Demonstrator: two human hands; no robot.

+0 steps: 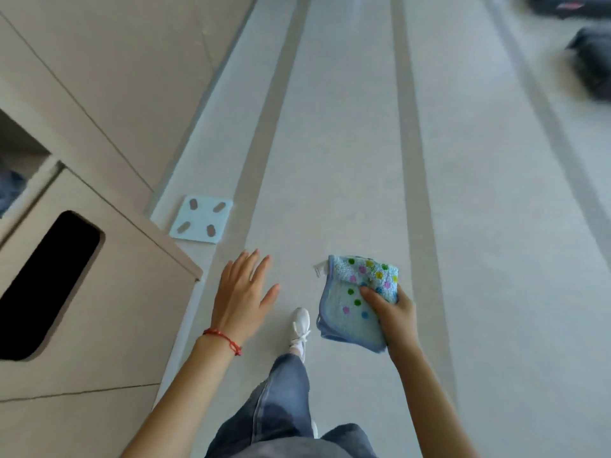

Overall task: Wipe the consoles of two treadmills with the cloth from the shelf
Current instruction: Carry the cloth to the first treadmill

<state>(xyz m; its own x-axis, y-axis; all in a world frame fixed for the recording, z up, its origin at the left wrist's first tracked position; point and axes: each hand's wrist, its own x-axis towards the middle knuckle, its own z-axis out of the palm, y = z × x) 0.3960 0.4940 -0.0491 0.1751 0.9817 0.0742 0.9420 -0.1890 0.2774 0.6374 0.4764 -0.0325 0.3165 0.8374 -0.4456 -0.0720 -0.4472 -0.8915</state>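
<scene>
Right hand (395,310) gripping cloth (355,299), scale (201,218) near cabinet (99,259)

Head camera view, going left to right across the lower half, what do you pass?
Cabinet → left hand → shoe → cloth → right hand.

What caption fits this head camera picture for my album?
Right hand carrying a folded blue terry cloth with coloured dots, open left hand empty, walking past a beige cabinet.
</scene>
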